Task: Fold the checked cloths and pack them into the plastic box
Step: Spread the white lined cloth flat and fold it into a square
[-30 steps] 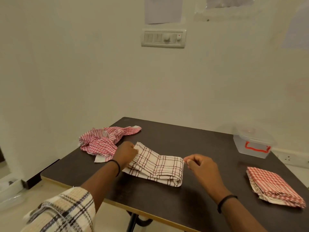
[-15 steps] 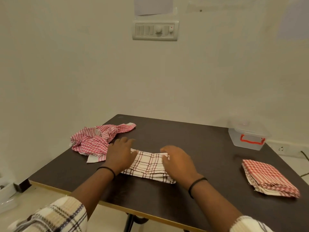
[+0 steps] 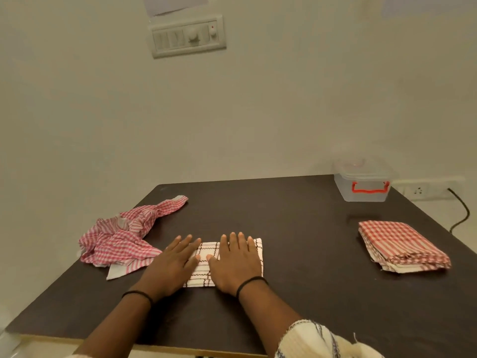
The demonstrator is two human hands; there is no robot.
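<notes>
table (image 3: pixel 296 228), lidded plastic box (image 3: pixel 362 188) far-right

- Both hands, the left hand (image 3: pixel 173 264) and the right hand (image 3: pixel 237 262), lie flat on a folded white checked cloth (image 3: pixel 204 264) near the front edge of the dark bench (image 3: pixel 296 228).
- A crumpled pink checked cloth (image 3: pixel 121 241) fills the left side of the bench, just beside the left hand, blocking a sideways pass there.
- Bare bench surface runs from the right hand towards the right edge, as far as a stack of folded red checked cloths (image 3: pixel 400 246).
- The middle of the bench up to the back edge is open surface.
- A lidded clear plastic box (image 3: pixel 362 187) stands at the back right corner, close to the wall (image 3: pixel 232 112).
- A gap of bare bench separates box and stack.
</notes>
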